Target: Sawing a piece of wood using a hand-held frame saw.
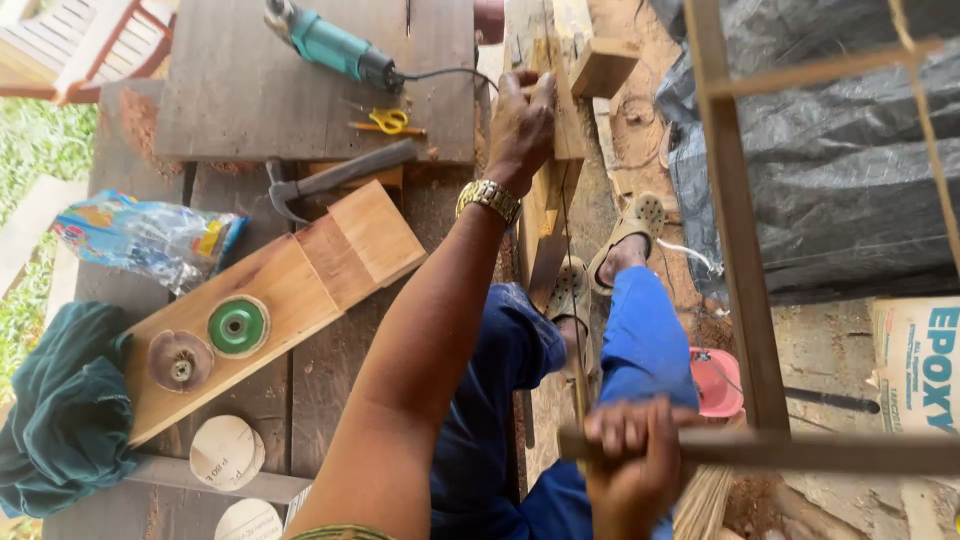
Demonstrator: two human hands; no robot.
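My left hand (520, 125) presses down on a long narrow wooden piece (548, 190) that stands along the right edge of the workbench (330, 370). A gold-coloured watch (489, 198) is on that wrist. My right hand (628, 470) is closed around a wooden stick (800, 452) that runs off to the right, part of a thin wooden frame (735, 220). A thin taut line or blade (572, 300) runs from the right hand up toward the wooden piece. My blue trousers (640, 340) and sandalled feet (625, 235) show below.
On the bench lie a teal angle grinder (335, 45), yellow scissors (388, 122), a claw hammer (335, 178), a plank (290, 290) with a green disc (238, 327), sanding discs (227, 452), a plastic bag (150, 238) and a green cloth (65, 400). Black tarpaulin (850, 170) lies right.
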